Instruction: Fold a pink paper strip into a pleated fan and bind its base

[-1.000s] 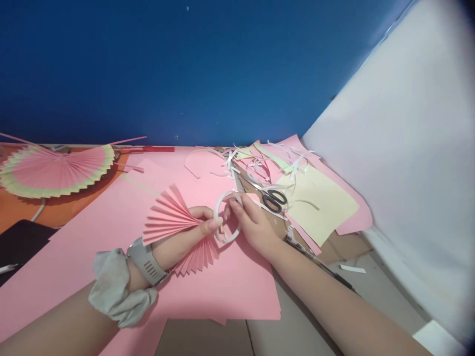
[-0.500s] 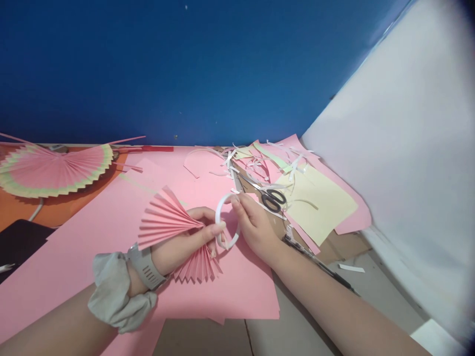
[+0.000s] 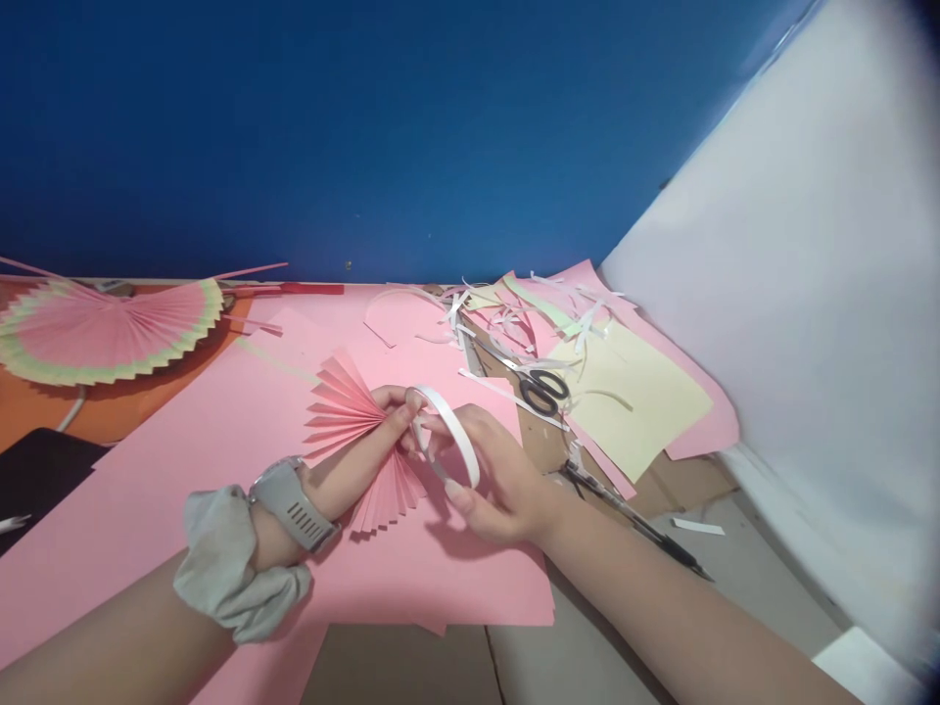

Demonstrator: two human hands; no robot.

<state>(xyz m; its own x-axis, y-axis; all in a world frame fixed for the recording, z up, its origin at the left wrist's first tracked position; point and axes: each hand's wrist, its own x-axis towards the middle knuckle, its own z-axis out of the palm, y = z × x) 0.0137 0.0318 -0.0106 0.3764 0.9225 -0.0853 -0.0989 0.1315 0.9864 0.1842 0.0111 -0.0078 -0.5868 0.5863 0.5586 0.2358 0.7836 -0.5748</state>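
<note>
My left hand (image 3: 374,431) is closed around the pinched middle of a pleated pink paper fan (image 3: 344,409), whose folds spread out above and below my wrist. Its thumb and fingertips also meet the left edge of a thin white roll of tape (image 3: 449,423). From the right, my right hand (image 3: 499,480) grips that roll, with the thumb at its lower rim and the fingers reaching through or behind the ring. The roll stands tilted between both hands, above a large pink paper sheet (image 3: 470,587). Some fingertips are hidden behind the roll.
Black-handled scissors (image 3: 543,392) lie beyond my right hand among paper strips (image 3: 514,328) and a pale yellow sheet (image 3: 638,401). A black pen (image 3: 682,556) rests near my right forearm. A pink and yellow-green paper fan (image 3: 117,333) sits far left. A blue wall (image 3: 441,137) rises behind.
The tape roll has turned and now leans to the right. My right hand has shifted from the roll's upper edge to its lower right. My left hand has moved slightly up with the pink fan.
</note>
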